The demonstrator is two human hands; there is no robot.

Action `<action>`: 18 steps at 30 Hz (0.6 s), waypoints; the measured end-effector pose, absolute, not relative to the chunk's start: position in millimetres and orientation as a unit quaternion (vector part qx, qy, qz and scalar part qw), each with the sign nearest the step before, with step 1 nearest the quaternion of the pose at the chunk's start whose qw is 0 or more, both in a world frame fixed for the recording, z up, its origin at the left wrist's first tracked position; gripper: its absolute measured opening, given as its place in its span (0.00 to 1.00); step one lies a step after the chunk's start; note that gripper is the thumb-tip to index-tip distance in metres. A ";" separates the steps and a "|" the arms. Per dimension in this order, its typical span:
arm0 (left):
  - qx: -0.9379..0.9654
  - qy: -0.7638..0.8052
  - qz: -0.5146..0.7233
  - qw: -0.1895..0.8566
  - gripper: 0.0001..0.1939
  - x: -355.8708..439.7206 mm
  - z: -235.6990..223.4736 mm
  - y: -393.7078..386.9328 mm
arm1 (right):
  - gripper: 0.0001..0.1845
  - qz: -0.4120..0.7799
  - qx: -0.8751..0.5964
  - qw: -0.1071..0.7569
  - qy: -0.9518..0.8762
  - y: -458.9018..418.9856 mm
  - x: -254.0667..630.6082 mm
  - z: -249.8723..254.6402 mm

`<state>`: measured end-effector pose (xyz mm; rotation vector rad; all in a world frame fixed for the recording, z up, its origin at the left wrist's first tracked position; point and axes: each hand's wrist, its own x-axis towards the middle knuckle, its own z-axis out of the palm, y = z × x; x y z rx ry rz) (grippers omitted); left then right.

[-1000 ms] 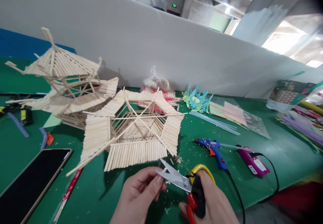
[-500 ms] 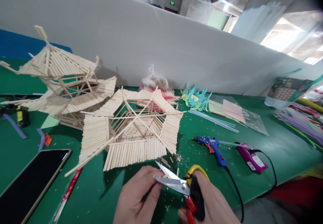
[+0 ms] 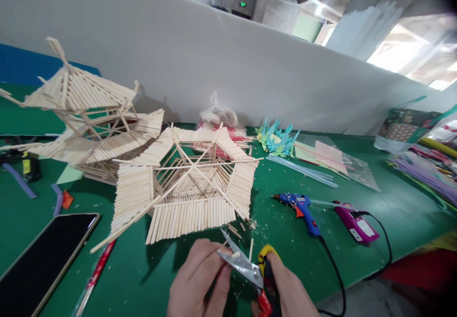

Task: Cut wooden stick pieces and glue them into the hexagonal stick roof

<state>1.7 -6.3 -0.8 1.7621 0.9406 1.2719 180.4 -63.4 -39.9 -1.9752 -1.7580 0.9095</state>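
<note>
Both hands low at 6 o'clock over the green table (image 3: 321,255): right hand (image 3: 289,291) fisted around the yellow-and-red handles of the scissors (image 3: 250,269), blades slightly parted, pointing to 10 o'clock. Left hand (image 3: 200,279) curled, fingertips pinching a short wooden stick (image 3: 234,255) at the blades. Stick roof model (image 3: 185,188) lies just beyond at 12 o'clock, blue glue gun (image 3: 302,208) at 2 o'clock.

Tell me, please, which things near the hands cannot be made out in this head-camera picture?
- Stick piece at the scissors: too small, half covered by the left hand.
- Scissor handles: wrapped by the right hand, cut by the bottom edge.
- Phone: cropped at the lower left corner.
- Glue gun cord: leaves the bottom edge.
</note>
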 end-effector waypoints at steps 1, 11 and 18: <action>0.687 0.367 0.503 0.374 0.15 2.3 -1.7 -6.7 | 0.22 0.318 -0.699 0.176 -0.616 -63.8 178.6 -42.5; 0.737 0.310 0.489 0.349 0.17 -0.8 -4.4 -2.6 | 0.20 0.374 -0.722 0.221 -0.539 -62.4 168.6 -41.2; 0.762 0.301 0.392 0.418 0.14 -7.7 11.2 5.6 | 0.18 0.395 -0.711 0.213 -0.542 -64.1 176.5 -41.4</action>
